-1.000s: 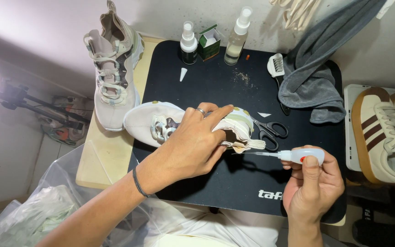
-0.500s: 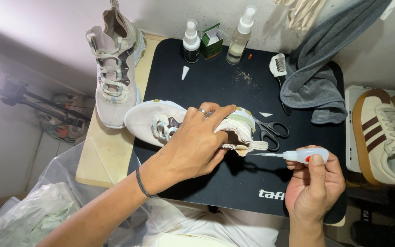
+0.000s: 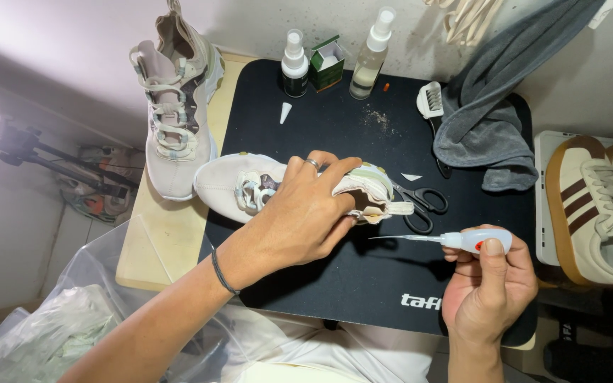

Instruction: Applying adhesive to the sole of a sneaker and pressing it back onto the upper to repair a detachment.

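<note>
My left hand (image 3: 299,216) gripping a pale sneaker (image 3: 250,188) on its side on the black mat (image 3: 363,284), my right hand (image 3: 487,284) clasping a needle-tipped glue bottle (image 3: 473,241) near its heel, scissors (image 3: 423,202) beside it

Matt black mat (image 3: 363,163); grey terry cloth towel (image 3: 491,120); glossy plastic applicator bottle (image 3: 473,241); mesh fabric sneaker (image 3: 250,188).

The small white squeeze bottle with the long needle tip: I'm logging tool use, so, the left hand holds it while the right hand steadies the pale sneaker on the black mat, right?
No, reversed: the head view shows the right hand holding the small white squeeze bottle and the left hand steadying the pale sneaker on the black mat.
</note>
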